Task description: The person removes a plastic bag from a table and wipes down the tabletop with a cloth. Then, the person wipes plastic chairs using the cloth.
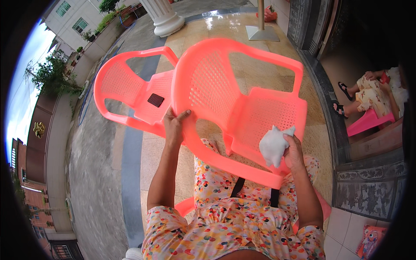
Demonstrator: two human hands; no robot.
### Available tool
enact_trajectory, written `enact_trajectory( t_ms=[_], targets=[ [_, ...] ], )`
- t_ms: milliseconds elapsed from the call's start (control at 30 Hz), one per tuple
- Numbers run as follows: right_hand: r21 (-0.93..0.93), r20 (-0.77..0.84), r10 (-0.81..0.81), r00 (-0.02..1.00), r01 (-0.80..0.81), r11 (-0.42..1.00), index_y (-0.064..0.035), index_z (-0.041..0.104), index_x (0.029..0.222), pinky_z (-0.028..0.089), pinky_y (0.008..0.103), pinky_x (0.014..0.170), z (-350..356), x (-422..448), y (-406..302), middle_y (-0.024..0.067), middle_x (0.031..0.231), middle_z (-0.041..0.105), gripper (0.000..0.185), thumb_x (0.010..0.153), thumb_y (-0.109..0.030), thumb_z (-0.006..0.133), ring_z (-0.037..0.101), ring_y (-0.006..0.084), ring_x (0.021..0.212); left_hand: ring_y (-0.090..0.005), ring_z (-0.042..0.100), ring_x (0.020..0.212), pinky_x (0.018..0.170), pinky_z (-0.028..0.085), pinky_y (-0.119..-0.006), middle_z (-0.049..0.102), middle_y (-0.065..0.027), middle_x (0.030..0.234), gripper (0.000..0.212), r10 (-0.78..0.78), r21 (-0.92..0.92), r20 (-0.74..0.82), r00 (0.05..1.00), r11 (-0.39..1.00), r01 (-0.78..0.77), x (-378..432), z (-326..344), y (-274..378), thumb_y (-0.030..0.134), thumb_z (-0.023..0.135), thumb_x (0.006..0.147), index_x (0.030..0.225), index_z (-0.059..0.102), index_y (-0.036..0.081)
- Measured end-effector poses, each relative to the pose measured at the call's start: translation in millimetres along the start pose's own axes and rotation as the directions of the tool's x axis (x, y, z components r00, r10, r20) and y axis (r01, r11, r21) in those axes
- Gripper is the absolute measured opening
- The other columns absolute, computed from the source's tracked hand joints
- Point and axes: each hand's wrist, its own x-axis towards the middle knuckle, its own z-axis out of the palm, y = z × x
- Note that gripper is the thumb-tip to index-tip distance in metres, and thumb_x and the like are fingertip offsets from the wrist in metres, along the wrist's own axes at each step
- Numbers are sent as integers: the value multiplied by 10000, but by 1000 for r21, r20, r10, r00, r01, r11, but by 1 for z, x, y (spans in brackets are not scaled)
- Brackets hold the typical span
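A coral-pink plastic armchair (211, 78) with a perforated back and seat stands tilted before me, close to my lap. My left hand (175, 125) grips the edge of its backrest, thumb on top. In my right hand (294, 151) is a bunched white cloth (274, 146), held over the front part of the seat near the armrest. Behind it to the left stands a second coral-pink plastic armchair (122, 81). A small dark ribbed rectangular object (155, 100) lies on that chair's seat.
A white fluted column (164, 19) and a metal post on a square base (262, 33) stand ahead. At the right, beyond a dark stone threshold (320, 87), a person (373, 87) sits on a pink stool (370, 123). A blue hose (85, 100) runs along the left side.
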Motion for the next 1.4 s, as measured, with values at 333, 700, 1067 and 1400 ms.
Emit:
enact_trajectory(
  t_ms=[333, 700, 1067, 1400],
  targets=[
    [-45, 486, -12, 874, 39, 998, -30, 552, 1027, 430, 247, 782, 141, 0, 16, -2, 912, 570, 222, 828, -121, 514, 527, 83, 853, -127, 570, 751, 655, 464, -253, 598, -76, 888, 278, -21, -2, -69, 997, 1000, 21, -48, 0, -1, -20, 581, 720, 983, 499, 13],
    [-303, 722, -572, 389, 921, 244, 2, 495, 1082, 343, 406, 882, 259, 58, 72, 188, 1034, 496, 335, 789, -148, 557, 443, 343, 1030, -101, 549, 799, 692, 451, -233, 561, -46, 921, 268, -6, -75, -28, 1000, 997, 4, -46, -4, -16, 16, 535, 785, 1044, 470, -2],
    [-587, 356, -743, 566, 754, 294, -42, 480, 1114, 339, 395, 874, 290, 220, 41, 207, 1114, 418, 338, 826, -218, 483, 390, 357, 1051, -88, 532, 775, 695, 432, -225, 570, -44, 883, 249, 17, -32, -78, 997, 999, -20, -49, 6, -5, -2, 589, 762, 989, 487, -3],
    [-801, 262, -783, 564, 579, 149, 26, 481, 862, 444, 434, 547, 151, 210, 189, 210, 747, 512, 190, 830, -136, 387, 536, 341, 636, -87, 530, 816, 723, 424, -220, 575, -52, 917, 263, 44, -50, -83, 996, 998, -48, -45, 2, -8, -2, 598, 762, 1001, 489, -3]
  ],
)
